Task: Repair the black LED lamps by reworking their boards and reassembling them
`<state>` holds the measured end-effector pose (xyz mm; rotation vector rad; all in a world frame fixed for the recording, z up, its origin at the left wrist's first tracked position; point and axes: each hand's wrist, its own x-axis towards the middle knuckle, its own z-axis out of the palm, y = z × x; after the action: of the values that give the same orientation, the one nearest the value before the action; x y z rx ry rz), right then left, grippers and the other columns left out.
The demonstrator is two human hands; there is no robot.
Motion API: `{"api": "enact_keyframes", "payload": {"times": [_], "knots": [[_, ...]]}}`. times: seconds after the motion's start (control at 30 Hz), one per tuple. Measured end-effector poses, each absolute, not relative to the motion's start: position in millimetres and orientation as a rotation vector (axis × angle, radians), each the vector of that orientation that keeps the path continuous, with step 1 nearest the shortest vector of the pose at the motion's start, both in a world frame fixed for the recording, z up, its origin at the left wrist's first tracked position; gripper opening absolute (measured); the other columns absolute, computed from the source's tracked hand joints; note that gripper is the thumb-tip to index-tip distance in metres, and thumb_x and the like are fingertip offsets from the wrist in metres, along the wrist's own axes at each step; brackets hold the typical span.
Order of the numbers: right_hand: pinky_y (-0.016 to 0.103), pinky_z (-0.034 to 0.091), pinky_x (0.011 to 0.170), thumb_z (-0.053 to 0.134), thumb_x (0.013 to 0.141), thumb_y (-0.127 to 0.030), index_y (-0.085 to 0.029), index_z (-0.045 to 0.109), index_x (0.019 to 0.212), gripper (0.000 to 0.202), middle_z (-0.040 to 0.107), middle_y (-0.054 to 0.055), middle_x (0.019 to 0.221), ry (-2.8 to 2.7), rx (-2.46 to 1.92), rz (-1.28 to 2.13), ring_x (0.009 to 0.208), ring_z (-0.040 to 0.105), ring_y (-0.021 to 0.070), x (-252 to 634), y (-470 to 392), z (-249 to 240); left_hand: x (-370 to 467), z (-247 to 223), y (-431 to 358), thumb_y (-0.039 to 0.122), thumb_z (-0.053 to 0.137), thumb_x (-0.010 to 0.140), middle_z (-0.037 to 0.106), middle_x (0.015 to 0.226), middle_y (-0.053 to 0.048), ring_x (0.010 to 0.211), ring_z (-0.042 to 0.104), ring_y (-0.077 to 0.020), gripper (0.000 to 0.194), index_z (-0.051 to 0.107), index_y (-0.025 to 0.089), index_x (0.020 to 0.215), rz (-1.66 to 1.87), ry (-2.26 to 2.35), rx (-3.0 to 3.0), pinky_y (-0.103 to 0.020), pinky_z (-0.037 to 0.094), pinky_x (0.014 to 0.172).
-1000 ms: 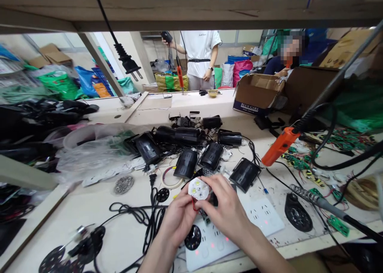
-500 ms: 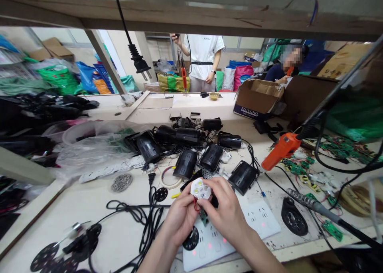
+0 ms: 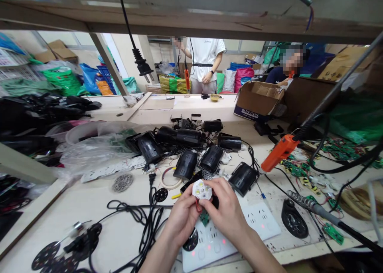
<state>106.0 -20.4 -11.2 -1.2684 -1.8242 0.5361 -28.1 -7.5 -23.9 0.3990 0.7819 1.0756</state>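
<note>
Head view: light disc [image 3: 202, 190] is up off the bench [image 3: 127, 237], just below centre, lit-side lenses facing me. My left hand [image 3: 182, 217] pinches its edge from 8 o'clock. My right hand [image 3: 228, 205] pinches it from 4 o'clock, thumb at the lower edge, fingers bent around the far side. Red wire [image 3: 198, 206] runs off the disc at 6-7 o'clock; green board [image 3: 204, 218] hangs just below at 6.

Around the disc: white socket strip [image 3: 261, 221] under my hands, 4 to 7 o'clock, several red lights on. Black wheel [image 3: 191, 240] at 7, overlapping the strip. Black cord [image 3: 151, 213] heaped at 8. Tape roll [image 3: 173, 186] at 9-10. Black housings: one at 11 [image 3: 185, 164], one near 12 [image 3: 211, 159], one at 2-3 [image 3: 243, 178]. Orange tool [image 3: 279, 152] hangs at 2. Cardboard box [image 3: 249, 112] at 1. Co-worker in a white shirt [image 3: 206, 51] stands at 12, beyond the bench.
</note>
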Motion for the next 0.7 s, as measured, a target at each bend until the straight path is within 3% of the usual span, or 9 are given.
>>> {"api": "enact_keyframes", "payload": {"times": [0.3,0.53,0.7], "knots": [[0.041,0.052,0.086,0.058,0.082,-0.011,-0.022,0.06,0.115,0.035,0.058,0.009,0.107,-1.791,-1.272,0.581,0.102,0.056,0.0247,112.0,-19.5,-11.8,-23.7,-19.7,-8.1,0.011,0.068,0.061,0.066,0.091,-0.004,0.069,0.053,-0.0109,0.04,0.069,0.016,0.101,1.103,0.828,0.475,-0.02,0.04,0.058],[0.032,0.054,0.073,0.063,0.075,-0.011,-0.023,0.064,0.108,0.036,0.064,0.006,0.105,-1.702,-1.326,0.65,0.094,0.06,0.0225,115.6,-17.8,-6.7,-23.3,-16.1,-8.8,0.014,0.069,0.063,0.067,0.085,-0.004,0.06,0.049,-0.0091,0.039,0.07,0.014,0.102,1.082,0.878,0.565,-0.02,0.039,0.055],[0.032,0.054,0.073,0.065,0.075,-0.017,-0.022,0.067,0.106,0.031,0.066,0.005,0.101,-1.59,-1.377,0.63,0.083,0.06,0.0204,123.6,-14.7,-8.8,-24.5,-13.6,-9.8,0.031,0.076,0.069,0.069,0.094,-0.007,0.074,0.062,-0.0169,0.04,0.069,0.016,0.106,1.06,0.904,0.635,-0.03,0.05,0.072]]}}
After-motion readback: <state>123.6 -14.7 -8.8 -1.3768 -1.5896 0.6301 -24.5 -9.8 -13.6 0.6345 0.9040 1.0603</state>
